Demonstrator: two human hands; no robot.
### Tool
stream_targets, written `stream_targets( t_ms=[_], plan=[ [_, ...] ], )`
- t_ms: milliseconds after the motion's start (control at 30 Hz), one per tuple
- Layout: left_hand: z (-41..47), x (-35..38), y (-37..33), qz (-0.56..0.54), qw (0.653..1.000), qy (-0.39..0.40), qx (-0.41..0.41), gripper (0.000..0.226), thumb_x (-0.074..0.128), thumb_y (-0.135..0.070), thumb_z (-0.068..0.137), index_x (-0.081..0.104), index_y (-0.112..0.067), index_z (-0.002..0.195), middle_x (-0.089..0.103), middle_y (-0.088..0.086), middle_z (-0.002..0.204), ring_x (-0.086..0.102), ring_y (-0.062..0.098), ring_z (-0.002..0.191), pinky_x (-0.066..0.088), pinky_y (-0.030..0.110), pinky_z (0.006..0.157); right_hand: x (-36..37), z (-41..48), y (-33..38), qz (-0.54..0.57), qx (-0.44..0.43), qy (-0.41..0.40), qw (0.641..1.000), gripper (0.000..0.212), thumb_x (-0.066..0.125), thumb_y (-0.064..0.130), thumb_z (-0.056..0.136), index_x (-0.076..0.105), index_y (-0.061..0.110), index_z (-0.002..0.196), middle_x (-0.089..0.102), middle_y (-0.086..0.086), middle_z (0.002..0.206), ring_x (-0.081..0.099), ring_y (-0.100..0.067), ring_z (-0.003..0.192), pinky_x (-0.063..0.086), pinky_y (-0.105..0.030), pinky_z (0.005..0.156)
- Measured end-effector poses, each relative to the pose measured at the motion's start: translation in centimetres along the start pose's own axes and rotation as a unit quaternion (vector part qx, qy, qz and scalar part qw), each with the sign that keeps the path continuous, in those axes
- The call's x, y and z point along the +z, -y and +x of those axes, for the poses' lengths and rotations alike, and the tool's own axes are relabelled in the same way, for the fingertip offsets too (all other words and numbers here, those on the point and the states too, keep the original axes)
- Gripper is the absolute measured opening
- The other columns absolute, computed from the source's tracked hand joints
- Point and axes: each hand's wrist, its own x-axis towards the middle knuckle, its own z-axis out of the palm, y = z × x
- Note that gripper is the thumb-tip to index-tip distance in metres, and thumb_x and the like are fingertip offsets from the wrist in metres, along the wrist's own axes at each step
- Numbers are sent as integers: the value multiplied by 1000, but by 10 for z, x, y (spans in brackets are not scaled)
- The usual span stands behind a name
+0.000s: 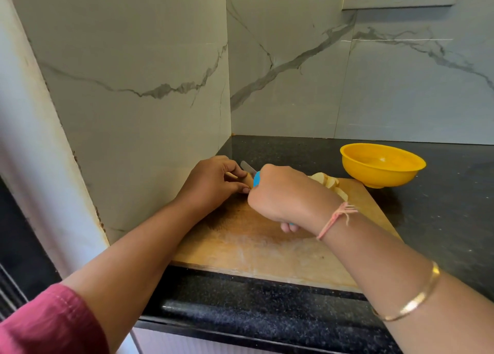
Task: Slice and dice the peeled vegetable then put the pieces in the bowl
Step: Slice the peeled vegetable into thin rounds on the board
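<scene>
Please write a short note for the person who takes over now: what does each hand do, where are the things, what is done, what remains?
Left hand: pinches the uncut end of the vegetable on the cutting board.
Right hand: grips the knife by its blue handle, blade at the vegetable, beside the left fingers.
Done: several slices lie on the board behind the right hand.
Bowl: on the counter past the board's far right corner; no pieces show in it.
Left to do: finish slicing, dice, put the pieces in the bowl.
</scene>
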Motion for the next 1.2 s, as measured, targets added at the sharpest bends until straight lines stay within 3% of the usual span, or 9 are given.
stream_targets(
  t_ms=[133, 333, 433, 633, 767, 867, 1033, 1200],
  plan=[
    [0, 1, 2, 6, 1000, -6, 1, 15, 74, -11, 79, 73, -11, 95, 59, -4, 90, 56, 10, 82, 48, 24, 76, 5, 9, 2, 11, -6, -5, 1000, 39, 42, 18, 93, 42, 11, 131, 53, -7, 69, 53, -14, 41, 43, -17, 38],
    [2, 3, 3, 9, 1000, -11, 1, 19, 77, -18, 76, 74, -12, 94, 59, -8, 85, 54, 10, 83, 47, 28, 76, 16, -4, -10, -13, -7, -6, 1000, 25, 38, 30, 97, 42, 18, 118, 52, -2, 67, 49, -10, 42, 40, -15, 36],
    [4, 5, 5, 4, 1000, -11, -8, 19, 78, -20, 76, 73, -14, 94, 55, -15, 81, 50, 3, 75, 44, 19, 70, 17, -11, -12, -31, -10, 14, 999, 35, 38, 29, 97, 40, 15, 129, 51, -3, 68, 49, -11, 41, 40, -16, 37],
    [5, 5, 9, -7, 999, -11, -29, 16, 76, -21, 78, 72, -19, 94, 60, -10, 87, 52, 2, 75, 41, 15, 64, 15, -25, -18, -46, -8, 41, 998, 47, 38, 27, 96, 31, 16, 141, 51, -3, 69, 51, -12, 41, 41, -17, 36],
    [5, 5, 10, -20, 999, -9, -38, 18, 75, -21, 79, 71, -19, 97, 60, -10, 89, 52, 5, 80, 41, 20, 66, 8, -38, -29, -29, 21, 52, 998, 50, 39, 29, 93, 29, 25, 142, 51, -2, 78, 55, -14, 44, 46, -20, 42],
    [5, 6, 10, -17, 999, -2, -40, 22, 74, -20, 80, 71, -19, 101, 60, -7, 97, 53, 9, 89, 41, 23, 74, -3, -46, -39, -8, 42, 58, 997, 48, 40, 30, 93, 32, 27, 140, 55, -4, 71, 49, -11, 37, 41, -17, 39],
    [5, 4, 12, -28, 999, 10, -42, 21, 76, -20, 79, 71, -23, 99, 60, -16, 87, 56, 5, 85, 44, 21, 72, -11, -53, -36, 14, 42, 0, 999, 46, 37, 31, 96, 32, 27, 142, 54, -3, 72, 47, -8, 35, 37, -13, 34],
    [4, 3, 11, -14, 999, 10, -44, 21, 77, -22, 77, 71, -21, 97, 65, -9, 91, 58, 8, 86, 47, 22, 73, -2, -43, -25, 17, 10, -40, 999, 40, 33, 33, 98, 35, 24, 138, 53, 0, 78, 51, -8, 43, 38, -12, 32]
  ],
)
